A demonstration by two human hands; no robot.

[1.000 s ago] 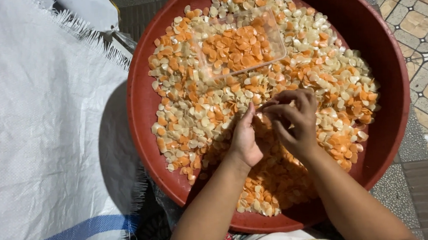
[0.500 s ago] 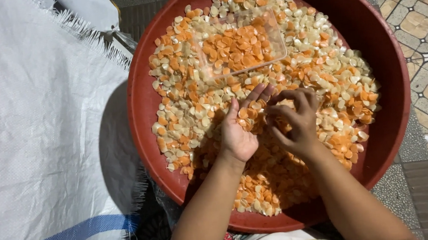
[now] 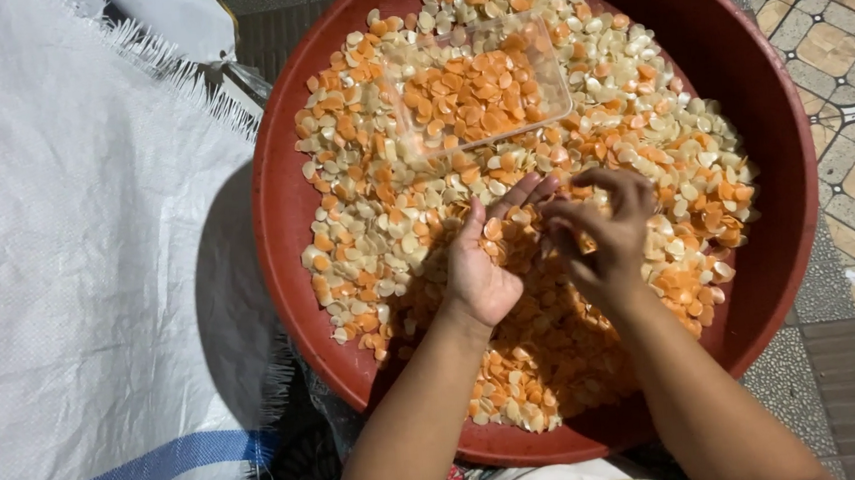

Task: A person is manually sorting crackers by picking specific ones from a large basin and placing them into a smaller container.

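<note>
Left hand [image 3: 480,266] cupped palm-up with a few orange pieces resting in it, right hand [image 3: 603,238] pinching small pieces beside it, mid-heap of orange and cream chips [image 3: 386,223] filling the round red plastic basin [image 3: 771,126], clear plastic tub [image 3: 477,86] of orange pieces toward the far rim.

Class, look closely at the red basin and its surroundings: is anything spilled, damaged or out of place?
Nothing looks spilled: the orange and cream pieces all lie inside the red basin. The one oddity is the white woven sheet, whose edge beside the basin is frayed into loose threads. The clear container sits tilted on the pile.
</note>
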